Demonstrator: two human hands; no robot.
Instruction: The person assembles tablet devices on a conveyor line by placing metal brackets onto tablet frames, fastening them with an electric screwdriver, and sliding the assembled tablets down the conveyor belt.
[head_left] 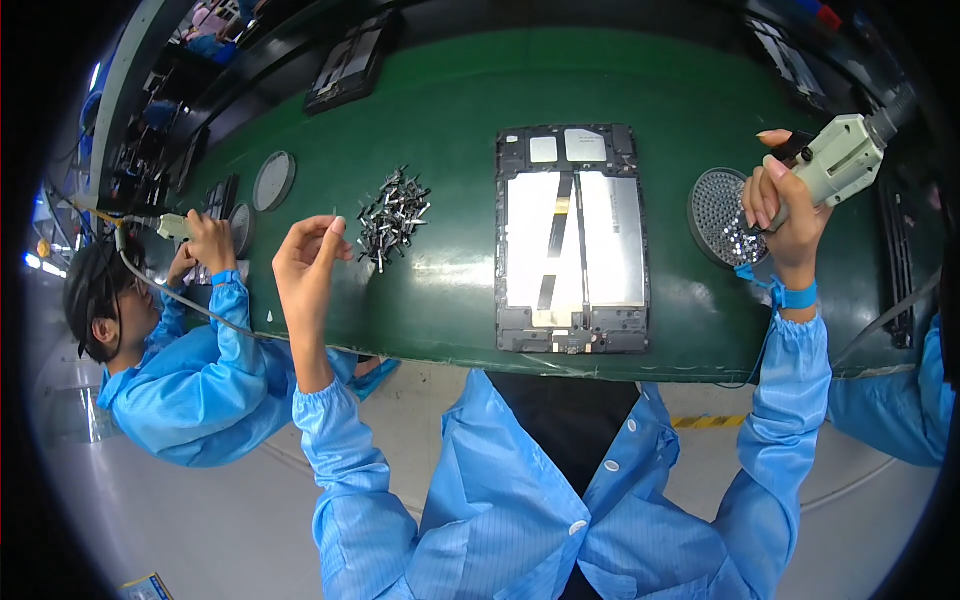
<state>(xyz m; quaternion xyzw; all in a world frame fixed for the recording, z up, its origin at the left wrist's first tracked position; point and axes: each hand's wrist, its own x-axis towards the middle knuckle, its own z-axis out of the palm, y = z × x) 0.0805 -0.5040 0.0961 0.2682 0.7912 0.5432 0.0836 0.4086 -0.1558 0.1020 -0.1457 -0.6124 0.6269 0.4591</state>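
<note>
My right hand [787, 212] is wrapped round a pale electric screwdriver [846, 160], whose body slants up to the right. Its lower end is over a round dish [707, 198] with a dimpled grey surface and small shiny screws [742, 247]; the tip is hard to make out. My left hand [312, 250] is raised beside a heap of small black and silver parts [393, 218]. Its thumb and forefinger are pinched together, and whatever they hold is too small to name. Between my hands lies an opened tablet [620, 240], its silvery inside facing up.
A co-worker [190, 350] in blue sits at the left with another screwdriver [173, 226]. A round dish [274, 181] lies between us. Another dark device [350, 62] rests at the back of the green table [440, 100]. A cord hangs by my right wrist strap [797, 297].
</note>
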